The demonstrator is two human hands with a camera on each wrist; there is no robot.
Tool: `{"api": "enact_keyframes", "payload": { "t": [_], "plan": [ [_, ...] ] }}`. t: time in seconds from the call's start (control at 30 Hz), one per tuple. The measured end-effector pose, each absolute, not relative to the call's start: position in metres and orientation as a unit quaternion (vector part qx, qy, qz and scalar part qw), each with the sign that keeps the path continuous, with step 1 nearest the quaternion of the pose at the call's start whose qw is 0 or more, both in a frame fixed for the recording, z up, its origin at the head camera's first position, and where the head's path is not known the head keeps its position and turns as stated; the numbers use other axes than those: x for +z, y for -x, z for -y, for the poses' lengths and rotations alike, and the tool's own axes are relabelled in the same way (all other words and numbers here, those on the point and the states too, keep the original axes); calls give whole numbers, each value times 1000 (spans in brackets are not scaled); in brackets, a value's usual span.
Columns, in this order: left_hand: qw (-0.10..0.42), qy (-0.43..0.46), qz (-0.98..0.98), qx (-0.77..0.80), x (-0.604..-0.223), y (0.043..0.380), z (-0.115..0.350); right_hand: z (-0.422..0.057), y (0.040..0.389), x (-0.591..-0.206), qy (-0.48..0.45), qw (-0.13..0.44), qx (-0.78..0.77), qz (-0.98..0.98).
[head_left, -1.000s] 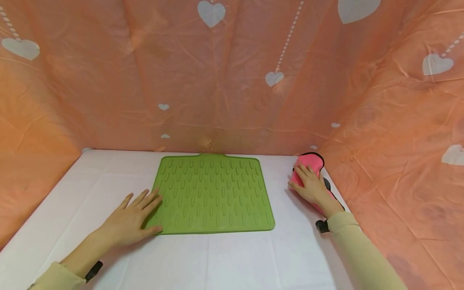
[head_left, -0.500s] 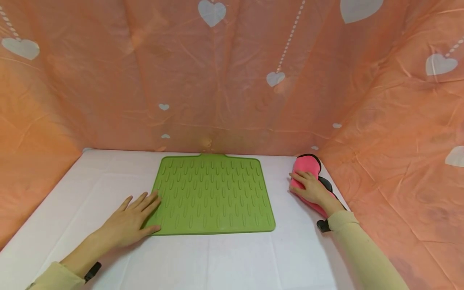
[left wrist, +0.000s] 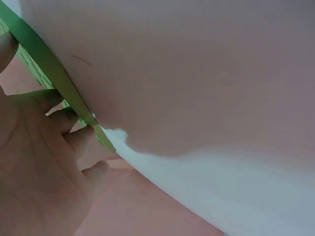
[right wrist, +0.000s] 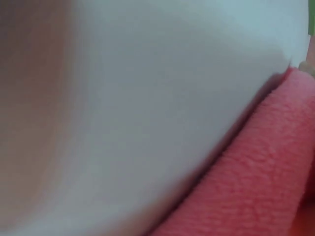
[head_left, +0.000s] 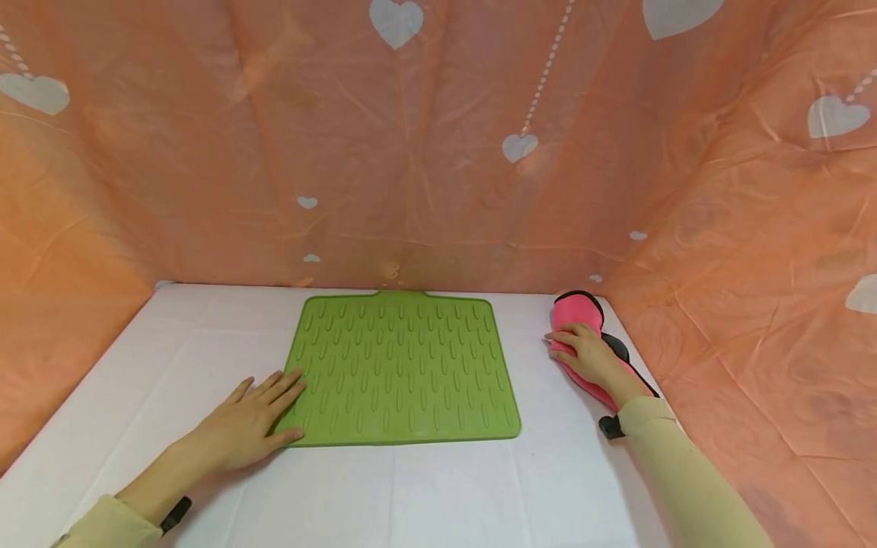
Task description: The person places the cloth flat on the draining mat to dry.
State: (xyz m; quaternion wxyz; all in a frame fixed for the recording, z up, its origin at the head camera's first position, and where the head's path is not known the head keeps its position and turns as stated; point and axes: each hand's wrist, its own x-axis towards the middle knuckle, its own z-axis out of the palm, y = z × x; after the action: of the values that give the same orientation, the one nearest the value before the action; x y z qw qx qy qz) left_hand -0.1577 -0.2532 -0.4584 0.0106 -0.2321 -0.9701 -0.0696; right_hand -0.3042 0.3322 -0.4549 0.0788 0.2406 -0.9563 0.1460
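Orange, heart-printed curtains (head_left: 445, 183) enclose your white tabletop (head_left: 445, 495) left, far and right. Your left hand (head_left: 240, 428) lies spread on the green mat (head_left: 407, 365); your right hand (head_left: 589, 356) pinches the pink cloth (head_left: 577, 310).

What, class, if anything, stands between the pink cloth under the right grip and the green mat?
Nothing visible blocks the way: in the head view, white tabletop fills the gap between the pink cloth and the green mat. The left grip is at the mat's opposite edge, outside that gap.
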Motion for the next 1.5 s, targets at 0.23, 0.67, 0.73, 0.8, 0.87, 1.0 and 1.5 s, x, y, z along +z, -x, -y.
{"api": "enact_keyframes", "payload": {
  "t": [0.23,0.67,0.73,0.8,0.87,1.0,1.5],
  "plan": [
    [12,235,969,-67,-456,157,254,-333,303,-463,-270,151,166,936],
    [17,247,967,-61,-452,164,254,-336,300,-456,-232,158,206,937],
    [18,246,967,-63,-452,165,254,-333,298,-454,-234,168,214,933],
    [18,245,967,-66,-452,165,255,-330,297,-451,-239,181,220,928],
    [17,243,967,-68,-453,165,256,-326,296,-450,-249,195,226,922],
    [13,243,967,-70,-452,164,256,-317,295,-444,-267,226,231,908],
    [6,248,966,-74,-454,160,252,-256,286,-403,-362,310,263,839]
  ]
}}
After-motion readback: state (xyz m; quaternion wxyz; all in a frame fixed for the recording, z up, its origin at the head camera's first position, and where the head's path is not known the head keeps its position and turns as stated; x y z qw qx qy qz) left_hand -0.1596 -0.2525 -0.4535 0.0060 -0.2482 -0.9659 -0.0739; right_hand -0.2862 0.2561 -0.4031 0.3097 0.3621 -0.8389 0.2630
